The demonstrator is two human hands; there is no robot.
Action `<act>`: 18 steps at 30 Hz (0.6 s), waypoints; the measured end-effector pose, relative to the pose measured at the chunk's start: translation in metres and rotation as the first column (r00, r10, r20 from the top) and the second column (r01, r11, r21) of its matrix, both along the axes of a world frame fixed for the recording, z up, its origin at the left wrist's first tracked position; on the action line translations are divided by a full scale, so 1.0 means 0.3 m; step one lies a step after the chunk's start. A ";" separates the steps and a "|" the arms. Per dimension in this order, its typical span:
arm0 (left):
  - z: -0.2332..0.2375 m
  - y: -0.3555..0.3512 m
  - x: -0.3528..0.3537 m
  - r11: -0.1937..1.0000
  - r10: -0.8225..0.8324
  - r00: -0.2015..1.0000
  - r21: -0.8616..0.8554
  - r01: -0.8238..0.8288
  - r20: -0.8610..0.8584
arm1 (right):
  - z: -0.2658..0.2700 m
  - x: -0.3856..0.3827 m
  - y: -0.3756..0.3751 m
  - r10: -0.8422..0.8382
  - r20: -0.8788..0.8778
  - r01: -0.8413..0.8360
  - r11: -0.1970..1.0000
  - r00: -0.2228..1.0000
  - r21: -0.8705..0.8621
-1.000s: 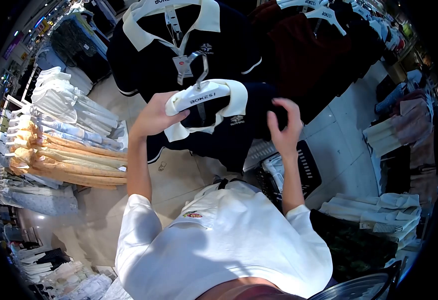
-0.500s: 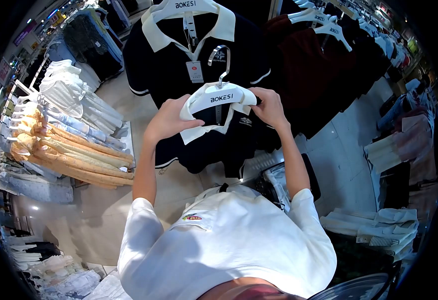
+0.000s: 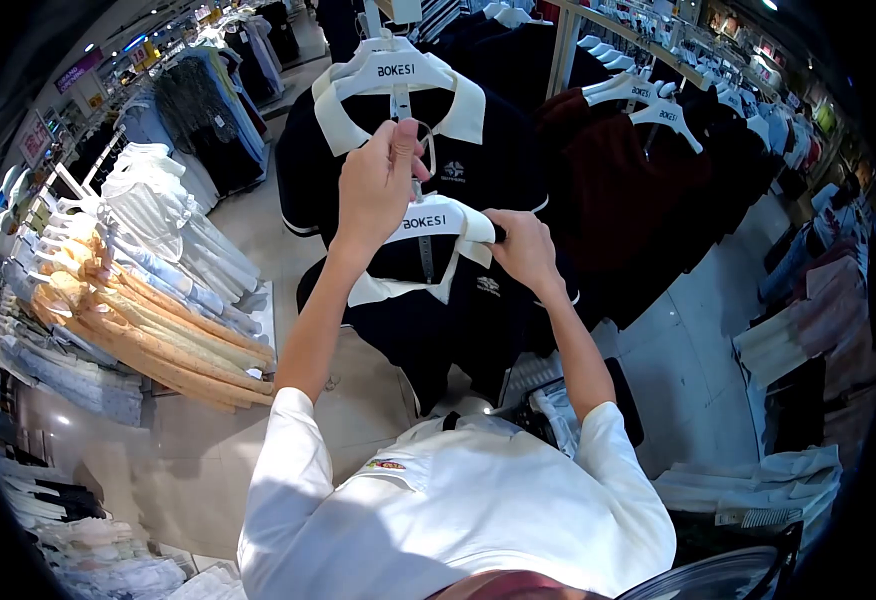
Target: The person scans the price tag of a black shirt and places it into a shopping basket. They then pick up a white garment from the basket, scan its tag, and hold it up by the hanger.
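Dark polo shirt point(image 3: 408, 322) on a white hanger point(image 3: 428, 222), held up before the wearer.
The right hand point(image 3: 524, 250) pinches its shoulder beside the collar; the left hand point(image 3: 383, 185) curls at the metal hook point(image 3: 434, 150), grip partly hidden. Beyond hangs a similar polo point(image 3: 503, 150), with maroon garments point(image 3: 603, 150) to its right.

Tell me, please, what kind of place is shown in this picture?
Most likely a clothing shop: peach garments hang in a row at the left, dark red garments hang at the right, and the left hand and right hand hold a dark shirt on a hanger marked BOKESI.
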State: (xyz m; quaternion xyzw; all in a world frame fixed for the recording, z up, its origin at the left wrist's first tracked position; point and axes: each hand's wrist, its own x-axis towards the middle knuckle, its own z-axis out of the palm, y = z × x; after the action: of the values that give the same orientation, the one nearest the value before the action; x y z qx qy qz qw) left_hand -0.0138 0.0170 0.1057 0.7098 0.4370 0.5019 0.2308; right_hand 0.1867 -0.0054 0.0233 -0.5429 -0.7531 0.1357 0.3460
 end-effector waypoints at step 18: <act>0.005 0.085 -0.098 0.971 -0.231 0.973 0.056 0.231 -0.001 | 0.049 0.048 0.053 0.119 0.040 -0.115 0.989 0.992 -0.093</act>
State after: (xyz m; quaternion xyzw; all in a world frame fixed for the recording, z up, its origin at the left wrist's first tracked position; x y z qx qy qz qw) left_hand -0.0431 0.0424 0.1071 0.7605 0.3369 0.4856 0.2690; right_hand 0.2012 0.0106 0.0381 -0.5160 -0.7842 0.1774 0.2954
